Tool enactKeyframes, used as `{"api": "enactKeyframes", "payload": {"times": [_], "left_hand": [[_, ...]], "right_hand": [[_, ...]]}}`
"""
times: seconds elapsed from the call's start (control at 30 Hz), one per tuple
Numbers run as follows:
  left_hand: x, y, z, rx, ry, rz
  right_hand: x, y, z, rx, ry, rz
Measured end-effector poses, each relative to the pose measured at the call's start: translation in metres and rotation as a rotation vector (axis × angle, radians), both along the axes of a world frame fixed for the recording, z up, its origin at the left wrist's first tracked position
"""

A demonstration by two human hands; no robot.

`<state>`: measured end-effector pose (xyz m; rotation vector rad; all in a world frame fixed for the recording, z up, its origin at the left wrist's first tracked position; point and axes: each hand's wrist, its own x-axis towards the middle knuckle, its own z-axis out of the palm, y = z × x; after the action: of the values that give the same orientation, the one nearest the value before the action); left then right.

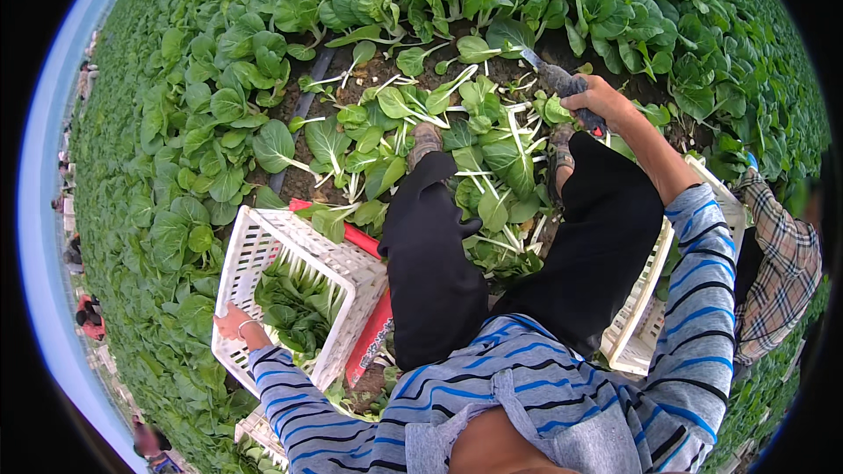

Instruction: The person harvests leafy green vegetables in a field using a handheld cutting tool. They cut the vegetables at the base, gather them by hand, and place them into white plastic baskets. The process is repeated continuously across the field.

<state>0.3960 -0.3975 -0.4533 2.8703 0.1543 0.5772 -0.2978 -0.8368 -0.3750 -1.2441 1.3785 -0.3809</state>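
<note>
My right hand (598,103) grips a knife whose handle is wrapped in grey cloth (563,81). Its short metal blade (530,58) points towards the standing leafy greens, and a bit of red shows at the handle's end. At the left, my left hand (236,324) holds the outer rim of a white plastic crate (332,247). Inside the tilted crate lie cut greens (296,306). Loose leaves with pale stalks (510,158) cover the soil around my feet.
Rows of leafy greens (230,52) surround the cut patch. Red printed sheeting (372,339) lies beside the crate. Another white crate (635,316) stands at my right, near a person in a checked shirt (780,270). A dark strip (309,95) runs along the soil.
</note>
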Motion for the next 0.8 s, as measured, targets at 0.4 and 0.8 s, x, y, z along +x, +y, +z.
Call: {"api": "enactKeyframes", "payload": {"times": [0.4, 0.8], "left_hand": [[-0.330, -0.504, -0.005, 0.229, 0.049, -2.398], [-0.595, -0.704, -0.141, 0.168, -0.465, -2.860]], "right_hand": [[-0.023, -0.139, -0.182, 0.084, 0.176, -0.179], [-0.058, -0.169, -0.287, -0.030, 0.385, -0.091]]}}
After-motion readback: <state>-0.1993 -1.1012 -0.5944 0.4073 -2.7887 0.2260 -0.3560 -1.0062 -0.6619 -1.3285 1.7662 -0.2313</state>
